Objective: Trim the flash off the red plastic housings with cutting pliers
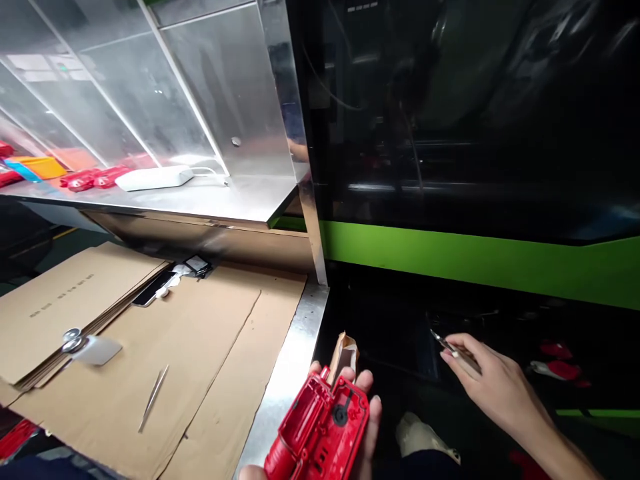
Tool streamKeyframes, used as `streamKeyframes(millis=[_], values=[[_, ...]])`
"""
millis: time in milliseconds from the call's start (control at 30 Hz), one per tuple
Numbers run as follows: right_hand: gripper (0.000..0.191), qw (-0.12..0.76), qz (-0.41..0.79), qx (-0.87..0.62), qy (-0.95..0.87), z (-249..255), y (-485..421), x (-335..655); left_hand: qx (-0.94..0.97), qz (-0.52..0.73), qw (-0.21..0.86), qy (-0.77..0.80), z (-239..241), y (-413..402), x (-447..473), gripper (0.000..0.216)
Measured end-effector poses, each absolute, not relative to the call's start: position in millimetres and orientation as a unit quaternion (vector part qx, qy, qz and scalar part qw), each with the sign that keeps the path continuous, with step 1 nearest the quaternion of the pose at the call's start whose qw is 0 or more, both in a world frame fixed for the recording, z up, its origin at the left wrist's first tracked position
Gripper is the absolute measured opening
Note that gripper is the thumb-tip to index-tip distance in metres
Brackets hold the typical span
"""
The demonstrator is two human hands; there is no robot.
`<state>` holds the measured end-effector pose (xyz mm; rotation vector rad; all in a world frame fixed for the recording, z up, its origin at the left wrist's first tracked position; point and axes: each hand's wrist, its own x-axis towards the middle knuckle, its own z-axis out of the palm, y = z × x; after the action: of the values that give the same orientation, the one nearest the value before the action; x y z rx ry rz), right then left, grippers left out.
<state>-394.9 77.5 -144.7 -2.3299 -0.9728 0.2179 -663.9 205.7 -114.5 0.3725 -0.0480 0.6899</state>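
I take the cardboard sheet [215, 340] as my landmark. My left hand [372, 420] is just past its near right edge, palm up, grasping one red casing [325, 437] with the fingers curled round it; its hollow inside faces me. One brown folded piece [341, 353] sticks up beyond the casing; whether I hold that too, I cannot tell. My right hand [500, 387] is well to the right of the sheet, pinching one slim tool [453, 348] between thumb and fingers, its metal tip pointing back toward the sheet.

On the sheet lies one pair of tweezers [153, 399]. At its left side are two round metal pieces [73, 341], one whitish flat piece [100, 350] and one cardboard stack [65, 293]; near its far edge, one dark phone-like device [150, 291]. Above and beyond the sheet, one metal shelf [240, 197] bears one white device [155, 177] with a cable, at least two red shells [80, 180] and one orange bin [43, 167].
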Motion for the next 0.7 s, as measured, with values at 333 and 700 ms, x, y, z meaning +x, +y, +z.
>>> streamKeyframes(millis=[333, 700], values=[[0.055, 0.226, 0.294, -0.822, -0.433, -194, 124, -414, 0.619, 0.261, 0.657, 0.343, -183, 267, -722, 0.109], [0.074, 0.113, 0.312, -0.486, -0.809, -301, 339, -590, 0.698, 0.097, 0.168, 0.690, -267, 477, -869, 0.091]])
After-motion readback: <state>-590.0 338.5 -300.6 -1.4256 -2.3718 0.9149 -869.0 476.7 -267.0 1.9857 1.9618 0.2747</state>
